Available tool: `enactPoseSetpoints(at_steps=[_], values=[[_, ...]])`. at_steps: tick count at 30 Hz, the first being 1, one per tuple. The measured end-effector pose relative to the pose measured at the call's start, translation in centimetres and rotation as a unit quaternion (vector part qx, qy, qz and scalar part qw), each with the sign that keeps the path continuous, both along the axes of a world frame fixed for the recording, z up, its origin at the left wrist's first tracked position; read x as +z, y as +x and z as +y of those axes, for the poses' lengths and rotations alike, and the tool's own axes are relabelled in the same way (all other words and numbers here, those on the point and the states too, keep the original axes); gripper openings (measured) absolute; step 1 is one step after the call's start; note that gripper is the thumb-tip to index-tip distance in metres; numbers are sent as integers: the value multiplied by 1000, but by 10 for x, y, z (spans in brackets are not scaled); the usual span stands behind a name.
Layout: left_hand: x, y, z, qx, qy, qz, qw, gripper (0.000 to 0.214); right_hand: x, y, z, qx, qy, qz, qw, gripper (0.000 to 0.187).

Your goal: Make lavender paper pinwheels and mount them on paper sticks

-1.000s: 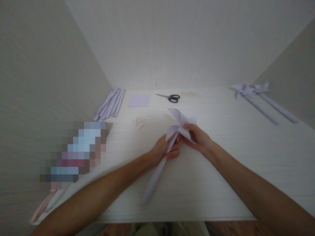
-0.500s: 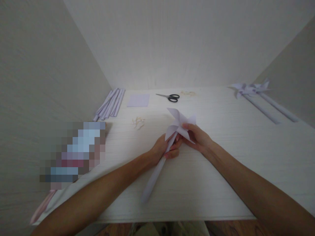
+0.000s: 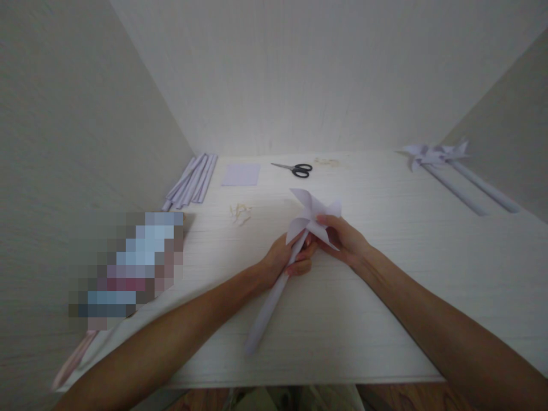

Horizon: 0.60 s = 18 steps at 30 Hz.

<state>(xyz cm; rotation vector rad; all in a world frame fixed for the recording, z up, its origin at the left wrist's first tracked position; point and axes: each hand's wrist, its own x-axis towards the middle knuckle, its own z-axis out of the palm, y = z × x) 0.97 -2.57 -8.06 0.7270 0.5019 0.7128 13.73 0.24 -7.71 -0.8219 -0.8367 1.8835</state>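
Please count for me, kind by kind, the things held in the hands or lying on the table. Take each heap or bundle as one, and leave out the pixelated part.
Held pinwheel: 1
Lying pinwheels: 2
Scissors: 1
Paper square, perhaps stacked: 1
Bundle of paper tubes: 1
Heaps of small pale pieces: 2
Total: 8

Scissors [image 3: 294, 169] lie behind the pinwheel [image 3: 310, 220], right of the paper square [image 3: 241, 174].

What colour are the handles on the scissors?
The scissors' handles are black, seen best in the head view.
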Motion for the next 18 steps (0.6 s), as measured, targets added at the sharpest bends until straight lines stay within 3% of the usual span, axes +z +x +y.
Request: enactPoseSetpoints(at_steps=[18], values=[[-2, 0, 1, -5, 0, -21, 1000, 28, -3, 2, 1, 30, 21, 1, 999, 6]])
